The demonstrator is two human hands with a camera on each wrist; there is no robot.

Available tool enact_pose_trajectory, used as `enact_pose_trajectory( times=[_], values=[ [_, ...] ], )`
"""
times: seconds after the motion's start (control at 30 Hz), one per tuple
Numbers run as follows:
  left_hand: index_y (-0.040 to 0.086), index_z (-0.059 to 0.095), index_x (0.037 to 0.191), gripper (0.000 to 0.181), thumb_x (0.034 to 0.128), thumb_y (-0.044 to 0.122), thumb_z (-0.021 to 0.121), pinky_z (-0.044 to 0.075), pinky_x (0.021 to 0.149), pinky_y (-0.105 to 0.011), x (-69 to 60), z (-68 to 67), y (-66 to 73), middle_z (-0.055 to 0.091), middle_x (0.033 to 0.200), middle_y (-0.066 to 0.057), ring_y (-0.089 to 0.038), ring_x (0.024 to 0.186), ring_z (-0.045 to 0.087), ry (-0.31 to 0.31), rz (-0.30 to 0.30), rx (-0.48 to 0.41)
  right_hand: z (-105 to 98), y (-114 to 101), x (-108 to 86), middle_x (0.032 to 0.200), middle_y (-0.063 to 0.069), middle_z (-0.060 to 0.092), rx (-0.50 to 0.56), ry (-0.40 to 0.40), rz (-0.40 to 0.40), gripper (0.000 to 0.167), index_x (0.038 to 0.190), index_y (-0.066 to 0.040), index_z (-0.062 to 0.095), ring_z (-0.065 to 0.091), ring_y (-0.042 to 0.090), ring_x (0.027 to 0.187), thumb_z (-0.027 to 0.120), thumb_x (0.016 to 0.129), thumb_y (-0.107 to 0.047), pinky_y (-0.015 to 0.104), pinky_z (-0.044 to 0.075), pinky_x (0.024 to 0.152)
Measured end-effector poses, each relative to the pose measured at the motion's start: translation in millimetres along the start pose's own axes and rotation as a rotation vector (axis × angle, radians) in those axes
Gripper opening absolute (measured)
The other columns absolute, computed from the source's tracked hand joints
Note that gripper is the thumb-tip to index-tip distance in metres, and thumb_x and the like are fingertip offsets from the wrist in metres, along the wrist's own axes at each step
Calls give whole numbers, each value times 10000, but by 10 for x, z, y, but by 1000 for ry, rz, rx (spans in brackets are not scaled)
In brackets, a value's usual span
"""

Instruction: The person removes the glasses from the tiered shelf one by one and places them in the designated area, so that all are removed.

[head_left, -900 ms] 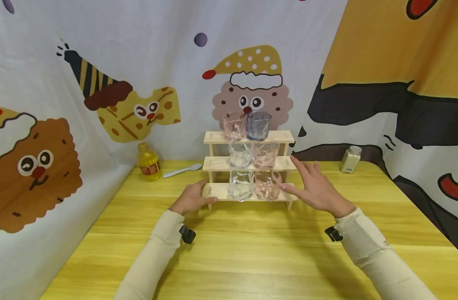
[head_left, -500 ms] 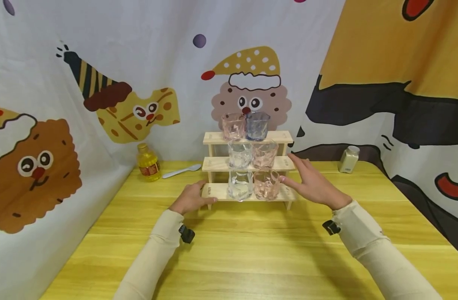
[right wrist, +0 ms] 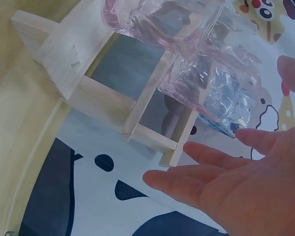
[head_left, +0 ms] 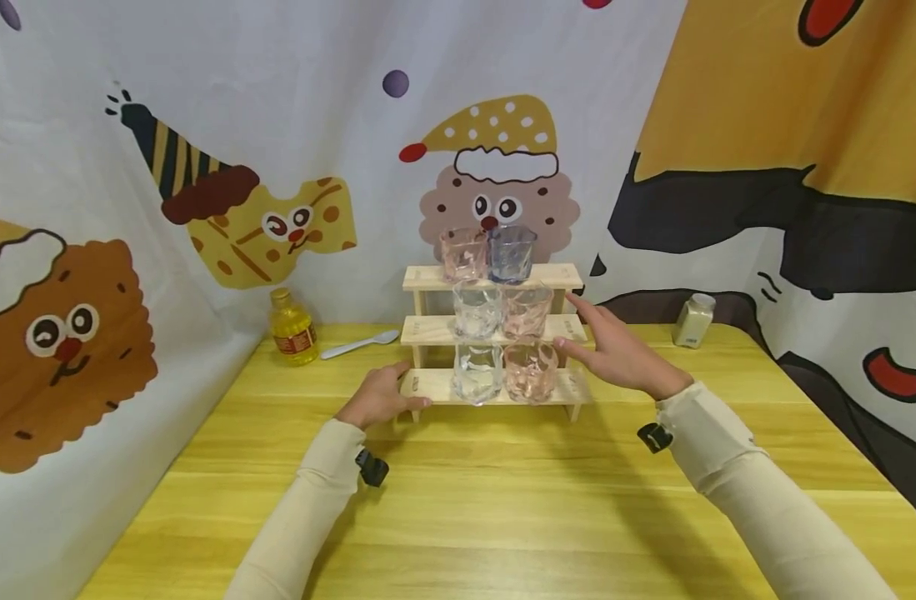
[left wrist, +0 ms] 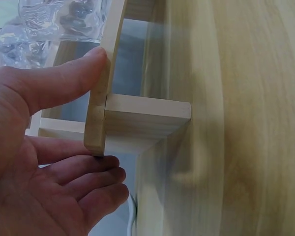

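Observation:
A three-tier wooden rack (head_left: 431, 385) holds glasses in pairs: a pink glass (head_left: 463, 255) and a blue glass (head_left: 512, 254) on top, a clear glass (head_left: 478, 309) and a pink glass (head_left: 528, 310) in the middle, a clear glass (head_left: 478, 372) and a pink glass (head_left: 531, 372) at the bottom. My left hand (head_left: 377, 397) grips the bottom shelf's left end; the left wrist view shows its thumb (left wrist: 71, 81) on the board's edge and its fingers around the end. Beside the rack's right side, my right hand (head_left: 623, 350) holds nothing, its fingers spread.
On the left of the table (head_left: 458, 517) stand a yellow oil bottle (head_left: 293, 329) and, beside it, a white spoon (head_left: 360, 344). A small capped jar (head_left: 694, 321) is at the back right. A cartoon-printed cloth (head_left: 352, 50) hangs behind the table.
My right hand has shifted slightly up and to the left along the rack's right side. My left hand stays at the bottom shelf's end, and the glasses keep their places.

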State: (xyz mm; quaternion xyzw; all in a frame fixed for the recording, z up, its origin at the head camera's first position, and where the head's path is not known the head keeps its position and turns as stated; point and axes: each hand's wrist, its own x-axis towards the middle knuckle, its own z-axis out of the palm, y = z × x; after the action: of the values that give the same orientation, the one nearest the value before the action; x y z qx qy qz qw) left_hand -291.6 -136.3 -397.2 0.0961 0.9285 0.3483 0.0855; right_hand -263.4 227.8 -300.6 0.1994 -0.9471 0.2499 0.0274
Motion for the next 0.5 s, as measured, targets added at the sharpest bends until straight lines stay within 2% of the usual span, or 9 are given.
enact_pose_trajectory(
  times=[0.33, 0.5],
  values=[
    [-20, 337, 1544, 830, 909, 309, 758, 425, 1101, -534, -7, -3, -1, 468, 1511, -262, -416, 1356, 491, 6, 3, -13, -77, -51, 132, 1642, 266, 216, -27, 7, 4, 794, 1623, -76, 105, 263, 504, 1469, 514, 1039, -426, 688, 265, 1141],
    [-26, 357, 1533, 824, 897, 290, 774, 434, 1095, -528, -4, 18, -9, 492, 1490, -260, -403, 1328, 520, 14, 3, -27, -98, -77, 206, 1648, 256, 204, 2, -6, 19, 791, 1629, -108, 83, 316, 485, 1450, 505, 1043, -430, 672, 318, 1119]
  ],
)
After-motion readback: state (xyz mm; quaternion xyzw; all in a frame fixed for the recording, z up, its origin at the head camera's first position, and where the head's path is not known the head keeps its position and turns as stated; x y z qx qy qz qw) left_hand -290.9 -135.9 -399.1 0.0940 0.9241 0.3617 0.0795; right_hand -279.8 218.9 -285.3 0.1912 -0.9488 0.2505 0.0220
